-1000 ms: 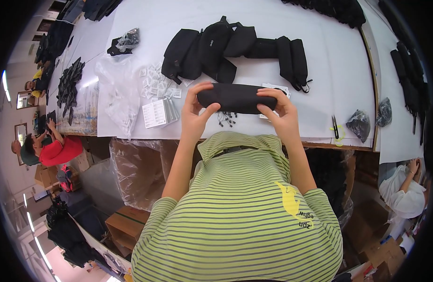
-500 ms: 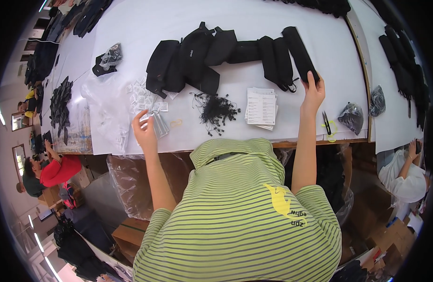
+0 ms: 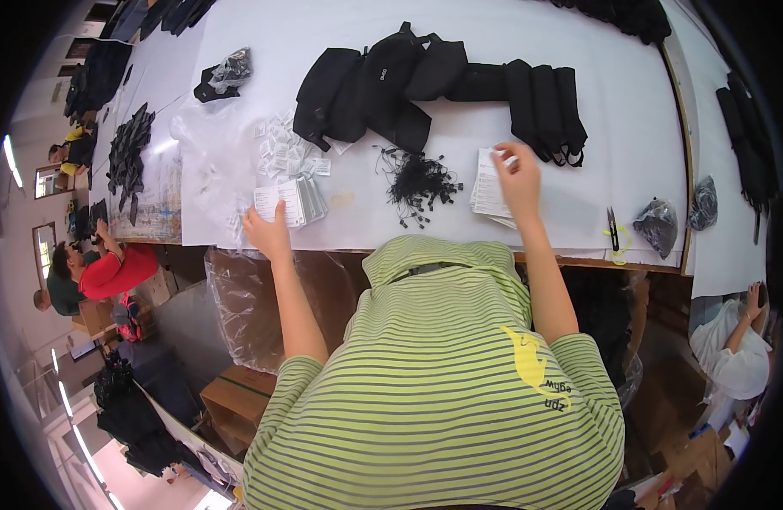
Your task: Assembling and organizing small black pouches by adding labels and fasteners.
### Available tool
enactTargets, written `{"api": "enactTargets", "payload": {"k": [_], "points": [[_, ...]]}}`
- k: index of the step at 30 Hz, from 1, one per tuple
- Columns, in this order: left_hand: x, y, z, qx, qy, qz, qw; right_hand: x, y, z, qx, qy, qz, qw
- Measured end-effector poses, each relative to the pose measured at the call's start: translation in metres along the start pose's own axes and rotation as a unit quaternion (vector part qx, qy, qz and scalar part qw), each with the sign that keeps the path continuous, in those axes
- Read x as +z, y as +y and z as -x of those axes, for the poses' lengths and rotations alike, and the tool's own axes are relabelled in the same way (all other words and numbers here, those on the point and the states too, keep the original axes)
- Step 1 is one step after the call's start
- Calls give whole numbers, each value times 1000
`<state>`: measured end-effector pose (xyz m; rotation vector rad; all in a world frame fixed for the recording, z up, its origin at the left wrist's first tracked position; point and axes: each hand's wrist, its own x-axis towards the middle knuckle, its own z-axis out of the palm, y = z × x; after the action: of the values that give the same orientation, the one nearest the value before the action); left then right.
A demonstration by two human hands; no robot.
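Observation:
My left hand (image 3: 268, 231) holds the near-left edge of a fanned stack of white printed cards (image 3: 305, 204), thumb on top. My right hand (image 3: 519, 180) bends over another stack of white printed cards (image 3: 488, 192), its fingers pinched at the upper corner of a card. Between the stacks lies a tangled heap of black tag strings (image 3: 415, 180). Beyond the left stack, small white labels (image 3: 283, 146) are scattered. Farther back, several black fabric bags (image 3: 390, 81) lie in a row, with slim rolled black pieces (image 3: 546, 109) at the right end.
Black scissors (image 3: 612, 226) with a yellow cord lie near the right front edge, beside a plastic-wrapped dark bundle (image 3: 657, 228). Clear plastic sheeting (image 3: 209, 153) covers the table at left. People sit at the far left (image 3: 119, 268) and far right (image 3: 736, 340).
My right hand has set the slim black piece beside the others and moved to the right card stack. My left hand has closed on the left stack. The view has shifted slightly.

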<state>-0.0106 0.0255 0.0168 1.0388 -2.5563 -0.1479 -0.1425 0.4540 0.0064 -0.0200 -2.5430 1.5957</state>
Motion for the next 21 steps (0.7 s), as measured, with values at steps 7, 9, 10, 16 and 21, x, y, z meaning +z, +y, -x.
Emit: {"api": "enactTargets", "payload": {"k": [7,9,10,16,21], "points": [[-44,9,-16,-45,-146,101,983,127,-43,7,-204,-264,77,939],[-55,15,-1,-57,-129,228,963,158,-44,-1,-257,-303,106,912],[-61,19,10,-60,-114,350,928,171,-43,-4,-255,-319,129,904],[-75,25,64,-211,-136,520,816,205,-25,-16,-311,-371,236,843],[-89,60,85,-204,-203,508,812,195,-25,-19,-339,-364,203,844]]}}
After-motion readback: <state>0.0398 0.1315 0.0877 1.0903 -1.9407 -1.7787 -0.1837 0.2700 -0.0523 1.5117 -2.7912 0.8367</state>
